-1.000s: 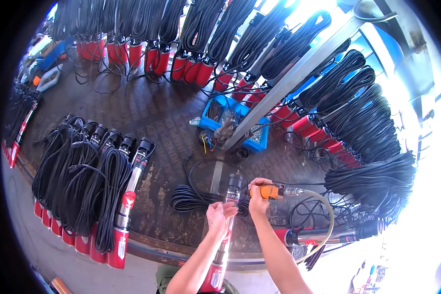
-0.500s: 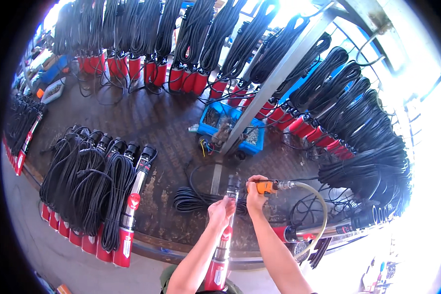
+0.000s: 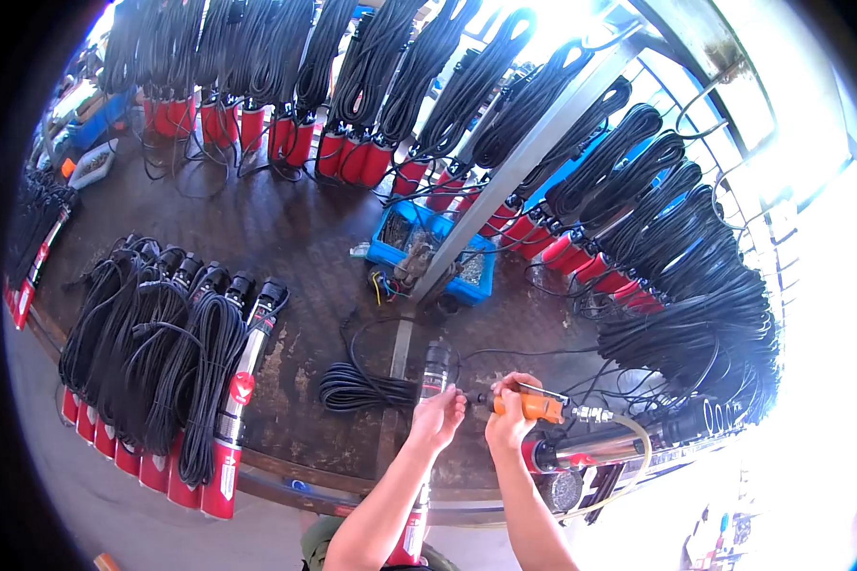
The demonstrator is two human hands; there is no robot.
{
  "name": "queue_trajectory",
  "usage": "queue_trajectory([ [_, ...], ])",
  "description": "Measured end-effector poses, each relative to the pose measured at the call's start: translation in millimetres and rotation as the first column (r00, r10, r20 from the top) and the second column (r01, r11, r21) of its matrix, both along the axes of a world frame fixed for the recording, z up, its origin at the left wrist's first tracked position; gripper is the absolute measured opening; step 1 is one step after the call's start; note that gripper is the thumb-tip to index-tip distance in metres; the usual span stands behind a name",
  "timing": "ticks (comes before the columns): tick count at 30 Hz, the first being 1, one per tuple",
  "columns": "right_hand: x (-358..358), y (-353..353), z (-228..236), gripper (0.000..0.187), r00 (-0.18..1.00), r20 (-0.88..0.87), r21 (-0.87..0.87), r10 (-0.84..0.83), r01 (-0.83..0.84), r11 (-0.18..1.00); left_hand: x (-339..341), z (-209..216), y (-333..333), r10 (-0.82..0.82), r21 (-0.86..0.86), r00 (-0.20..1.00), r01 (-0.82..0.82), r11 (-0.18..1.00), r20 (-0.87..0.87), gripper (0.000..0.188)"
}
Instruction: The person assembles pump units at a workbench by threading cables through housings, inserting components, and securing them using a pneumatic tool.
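A slim submersible pump [image 3: 437,362] with a black top, a silver body and a red lower end lies pointing away from me over the table's near edge. My left hand [image 3: 438,419] rests across its upper body, fingers curled and fingertips pinched together near the driver's tip; what they pinch is too small to make out. In my right hand [image 3: 509,423] is an orange air screwdriver [image 3: 541,407], its bit pointing left toward the left fingertips and the pump. A pale air hose [image 3: 646,443] runs from its back end. Beside the pump lies a black cable coil [image 3: 352,388].
Several finished-looking pumps with bundled cables [image 3: 143,352] lie at the left. More red pumps [image 3: 352,157] line the far edge. A blue bin [image 3: 481,281] of small parts stands behind a metal post [image 3: 533,157]. Another pump [image 3: 628,443] lies at the right.
The screwdriver has come down and turned, its bit now facing the left fingertips at the pump's side. My left hand has closed its fingertips near that bit. The whole view has shifted slightly.
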State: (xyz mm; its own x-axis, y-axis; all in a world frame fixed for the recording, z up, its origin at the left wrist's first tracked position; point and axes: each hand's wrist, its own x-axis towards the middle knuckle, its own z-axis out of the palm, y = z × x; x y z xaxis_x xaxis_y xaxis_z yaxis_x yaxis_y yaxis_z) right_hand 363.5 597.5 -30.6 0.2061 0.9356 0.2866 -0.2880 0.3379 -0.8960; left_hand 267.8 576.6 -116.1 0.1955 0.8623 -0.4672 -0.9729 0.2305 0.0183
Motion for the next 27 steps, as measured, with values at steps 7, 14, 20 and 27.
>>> queue_trajectory([
  [7, -4.6, 10.5, 2.5, 0.027, 0.987, 0.093, 0.021, 0.128, -0.13, 0.991, -2.3, -11.4, 11.8, -0.03, 0.013, 0.993, 0.028, 1.0, 0.11, 0.016],
  [14, -22.0, 31.1, -29.9, 0.025, 0.914, 0.367, -0.007, 0.173, -0.183, 0.983, 7.4, -28.7, 36.8, 0.183, -0.228, 0.95, -0.125, 0.965, 0.251, 0.02],
  [20, -33.6, 47.6, -36.4, 0.023, 0.9, 0.38, -0.027, 0.215, -0.221, 0.975, -4.4, -22.0, 45.4, 0.272, -0.291, 0.889, -0.167, 0.942, 0.369, 0.015],
  [27, -36.6, 54.7, -34.6, 0.024, 0.856, 0.45, -0.043, 0.255, -0.264, 0.964, -9.4, -13.2, 27.6, 0.142, -0.232, 0.989, -0.13, 0.964, 0.037, 0.019],
])
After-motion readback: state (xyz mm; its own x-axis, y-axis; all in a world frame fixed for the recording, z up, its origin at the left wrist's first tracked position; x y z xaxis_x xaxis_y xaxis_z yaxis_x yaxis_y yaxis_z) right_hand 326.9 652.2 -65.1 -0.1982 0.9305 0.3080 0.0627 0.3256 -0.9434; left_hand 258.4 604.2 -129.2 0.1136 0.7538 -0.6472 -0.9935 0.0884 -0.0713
